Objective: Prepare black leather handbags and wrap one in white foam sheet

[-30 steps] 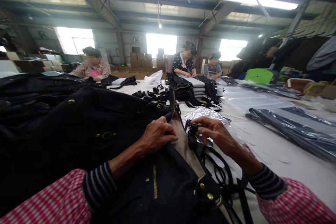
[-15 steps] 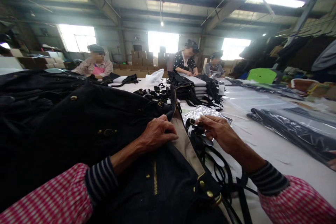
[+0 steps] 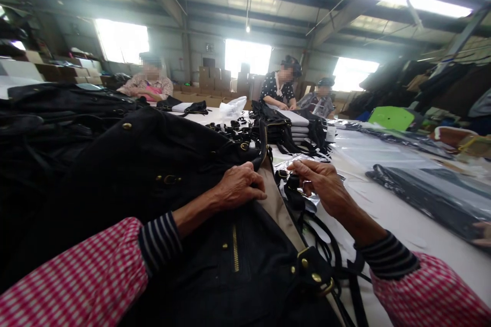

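L hand [image 3: 242,186] on blk bag [image 3: 187,158], fingers curled, grip unclear; R hand [image 3: 322,184] pinching buckled strap [image 3: 293,198]. Loose straps [image 3: 334,248] crowd counter [image 3: 387,214]; bag stack [image 3: 276,133] behind, plastic-wrapped pkg [image 3: 425,196] to R.

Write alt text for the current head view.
A person's left hand rests on a black bag, beside its tan lining, while the right hand is at black straps. Beyond, three people are at the white table.
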`<state>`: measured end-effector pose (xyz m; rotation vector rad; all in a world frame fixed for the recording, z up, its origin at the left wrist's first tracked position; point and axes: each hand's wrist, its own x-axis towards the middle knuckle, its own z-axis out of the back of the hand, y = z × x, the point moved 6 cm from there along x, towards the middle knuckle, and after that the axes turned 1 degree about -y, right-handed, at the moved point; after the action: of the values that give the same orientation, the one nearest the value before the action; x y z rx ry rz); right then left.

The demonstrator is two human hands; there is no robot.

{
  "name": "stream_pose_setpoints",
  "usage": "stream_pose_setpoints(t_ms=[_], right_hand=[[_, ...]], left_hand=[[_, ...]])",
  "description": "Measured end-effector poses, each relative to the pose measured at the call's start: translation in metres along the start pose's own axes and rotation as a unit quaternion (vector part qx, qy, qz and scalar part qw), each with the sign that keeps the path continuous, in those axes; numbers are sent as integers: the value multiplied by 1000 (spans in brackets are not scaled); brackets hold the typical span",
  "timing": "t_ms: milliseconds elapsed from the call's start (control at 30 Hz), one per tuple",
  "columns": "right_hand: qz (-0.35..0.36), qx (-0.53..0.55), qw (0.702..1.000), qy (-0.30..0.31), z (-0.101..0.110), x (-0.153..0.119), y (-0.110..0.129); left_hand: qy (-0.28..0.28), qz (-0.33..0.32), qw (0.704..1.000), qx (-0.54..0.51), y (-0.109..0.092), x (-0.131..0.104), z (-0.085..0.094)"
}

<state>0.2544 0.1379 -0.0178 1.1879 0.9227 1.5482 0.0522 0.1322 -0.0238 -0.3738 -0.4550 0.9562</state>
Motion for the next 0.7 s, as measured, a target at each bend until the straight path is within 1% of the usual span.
stream_pose_setpoints(t_ms=[167,233,267,333,400,433,467,500,533,633,700], right_hand=[[16,-53,998,11,-6,3,7],[41,-89,995,4,-7,4,11],[65,-119,991,-3,-8,4,14],[131,-198,971,-25,-9,3,22],[198,-276,940,-39,-12,2,30],[218,-300,928,-43,-14,1,33],[226,-309,923,-43,-16,2,34],[219,-301,928,-37,-17,3,34],[197,-278,940,-30,-17,6,32],[91,-160,983,-13,-13,14,20],[35,-93,995,-17,-9,18,13]], left_hand=[[5,2,1000,4,-2,0,0],[6,-2,1000,5,-3,0,0],[7,-3,1000,3,-3,0,0],[6,-3,1000,-4,-3,0,1],[7,-1,1000,-14,-2,0,2],[7,1,1000,-19,-1,0,3],[8,1,1000,-23,-1,1,3],[10,1,1000,-27,-1,1,4],[11,0,999,-31,-1,1,4],[13,-2,999,-39,-1,1,5],[10,-1,999,-41,-1,1,6]])
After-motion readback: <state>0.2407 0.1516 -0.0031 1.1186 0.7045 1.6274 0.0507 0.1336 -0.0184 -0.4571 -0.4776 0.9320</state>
